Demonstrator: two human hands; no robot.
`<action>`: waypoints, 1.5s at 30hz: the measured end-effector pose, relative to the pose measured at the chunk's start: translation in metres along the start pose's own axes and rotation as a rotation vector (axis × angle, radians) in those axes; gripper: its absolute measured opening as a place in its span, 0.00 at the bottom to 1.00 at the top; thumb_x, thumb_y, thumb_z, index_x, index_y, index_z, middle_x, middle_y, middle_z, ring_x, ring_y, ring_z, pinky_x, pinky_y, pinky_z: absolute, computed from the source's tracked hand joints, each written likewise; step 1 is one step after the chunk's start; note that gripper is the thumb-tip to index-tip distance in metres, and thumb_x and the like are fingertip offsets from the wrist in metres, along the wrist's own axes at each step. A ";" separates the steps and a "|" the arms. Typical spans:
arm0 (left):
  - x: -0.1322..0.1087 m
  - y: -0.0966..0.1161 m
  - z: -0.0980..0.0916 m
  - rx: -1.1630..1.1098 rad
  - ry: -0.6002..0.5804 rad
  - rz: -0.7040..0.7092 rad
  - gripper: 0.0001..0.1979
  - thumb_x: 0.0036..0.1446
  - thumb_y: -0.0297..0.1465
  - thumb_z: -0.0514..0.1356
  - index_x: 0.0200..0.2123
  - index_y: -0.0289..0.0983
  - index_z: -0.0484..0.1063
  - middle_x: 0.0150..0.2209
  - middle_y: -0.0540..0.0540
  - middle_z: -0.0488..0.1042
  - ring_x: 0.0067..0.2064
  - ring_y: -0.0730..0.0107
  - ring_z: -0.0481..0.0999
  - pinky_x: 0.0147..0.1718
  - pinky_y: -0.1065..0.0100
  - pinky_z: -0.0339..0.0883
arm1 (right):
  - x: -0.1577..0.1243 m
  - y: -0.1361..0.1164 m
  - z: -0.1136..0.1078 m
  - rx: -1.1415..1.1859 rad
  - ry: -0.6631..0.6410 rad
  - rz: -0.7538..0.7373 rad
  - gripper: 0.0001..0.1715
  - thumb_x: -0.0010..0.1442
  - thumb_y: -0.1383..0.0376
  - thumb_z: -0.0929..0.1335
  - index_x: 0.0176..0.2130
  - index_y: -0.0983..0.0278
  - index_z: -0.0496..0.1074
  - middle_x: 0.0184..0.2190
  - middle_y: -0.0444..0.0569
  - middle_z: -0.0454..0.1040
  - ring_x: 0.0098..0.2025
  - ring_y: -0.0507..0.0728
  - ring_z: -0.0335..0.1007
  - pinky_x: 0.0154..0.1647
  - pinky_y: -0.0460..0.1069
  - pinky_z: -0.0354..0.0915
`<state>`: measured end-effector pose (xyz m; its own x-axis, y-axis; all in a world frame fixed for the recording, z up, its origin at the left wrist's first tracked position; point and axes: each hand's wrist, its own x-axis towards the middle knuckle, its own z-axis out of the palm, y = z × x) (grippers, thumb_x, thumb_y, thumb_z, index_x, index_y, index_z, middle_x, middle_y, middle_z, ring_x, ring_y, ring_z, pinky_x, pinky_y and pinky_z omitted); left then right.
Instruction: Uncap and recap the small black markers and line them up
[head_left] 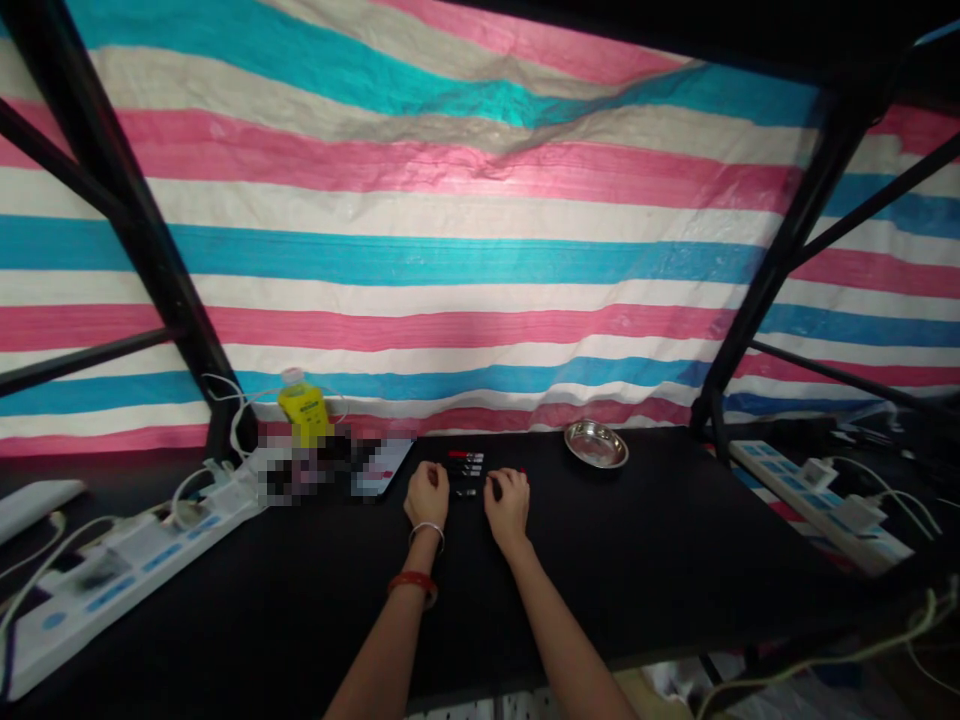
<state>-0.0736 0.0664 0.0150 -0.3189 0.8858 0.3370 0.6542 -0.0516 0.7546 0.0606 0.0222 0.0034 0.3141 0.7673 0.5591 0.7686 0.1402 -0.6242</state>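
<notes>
Hands on a black table [645, 560], side by side near its far edge. Left hand [427, 495] curled into a loose fist, knuckles up, fingers pressed together, resting on the tabletop just left of a short row of small dark sticks with red ends [466, 464]; whether anything sits inside the fist cannot be told. Silver bangle [427, 532] and red bracelet [412, 583] on that wrist. Right hand [509, 501] also curled, fingertips down at the right end of the same row, seemingly touching or pinching one small piece; grip too small to tell for sure. Sticks lying flat between and just beyond both hands. Round steel dish [596, 444] further right, apart from the hands. Yellow bottle [304, 409] upright at the back left, near a blurred patch. White power strip [112, 570] with plugged cables along the left; another [817, 500] on the right. Striped tarpaulin [465, 220] behind, pink, white and blue.
</notes>
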 end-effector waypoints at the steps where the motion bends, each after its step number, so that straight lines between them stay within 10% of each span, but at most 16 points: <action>1: -0.002 0.003 0.001 0.040 -0.042 0.106 0.08 0.56 0.35 0.52 0.29 0.39 0.67 0.27 0.48 0.70 0.33 0.68 0.69 0.31 0.70 0.57 | 0.001 0.002 -0.002 -0.025 0.060 0.075 0.13 0.57 0.66 0.62 0.38 0.63 0.74 0.38 0.53 0.70 0.43 0.59 0.62 0.43 0.52 0.56; 6: -0.009 0.013 0.008 0.336 -0.160 0.599 0.09 0.57 0.30 0.49 0.29 0.37 0.68 0.31 0.44 0.70 0.37 0.64 0.68 0.36 0.67 0.58 | 0.003 0.021 -0.013 -0.101 0.187 0.346 0.14 0.53 0.65 0.64 0.40 0.66 0.73 0.37 0.57 0.66 0.41 0.63 0.61 0.42 0.53 0.55; 16: -0.008 0.013 0.012 0.403 -0.152 0.720 0.11 0.59 0.31 0.48 0.33 0.36 0.69 0.33 0.42 0.69 0.39 0.62 0.66 0.38 0.64 0.58 | 0.010 0.038 -0.018 -0.042 0.149 0.449 0.17 0.58 0.62 0.59 0.35 0.66 0.74 0.33 0.58 0.69 0.37 0.62 0.65 0.38 0.52 0.57; 24: -0.020 0.040 0.017 0.292 -0.510 1.045 0.12 0.58 0.31 0.49 0.41 0.38 0.69 0.40 0.41 0.69 0.44 0.61 0.66 0.45 0.60 0.58 | 0.011 0.040 -0.016 -0.067 0.099 0.421 0.15 0.55 0.66 0.60 0.34 0.66 0.74 0.32 0.58 0.71 0.37 0.64 0.67 0.37 0.53 0.56; 34: -0.032 0.042 0.036 0.199 -0.428 0.883 0.10 0.55 0.31 0.51 0.39 0.38 0.69 0.36 0.44 0.70 0.41 0.62 0.67 0.45 0.60 0.58 | 0.019 0.053 -0.015 0.074 0.145 0.417 0.12 0.53 0.64 0.61 0.29 0.64 0.73 0.27 0.53 0.71 0.29 0.58 0.68 0.32 0.49 0.60; 45: -0.042 0.052 0.049 0.152 -0.586 0.703 0.10 0.51 0.23 0.50 0.37 0.38 0.64 0.37 0.45 0.67 0.40 0.66 0.68 0.43 0.64 0.63 | 0.036 0.062 -0.039 0.027 -0.174 0.172 0.10 0.54 0.62 0.61 0.28 0.60 0.70 0.19 0.40 0.68 0.21 0.51 0.63 0.23 0.44 0.52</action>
<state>0.0071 0.0486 0.0124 0.5559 0.7675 0.3194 0.6617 -0.6411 0.3888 0.1414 0.0344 0.0058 0.3365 0.8771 0.3427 0.6960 0.0134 -0.7179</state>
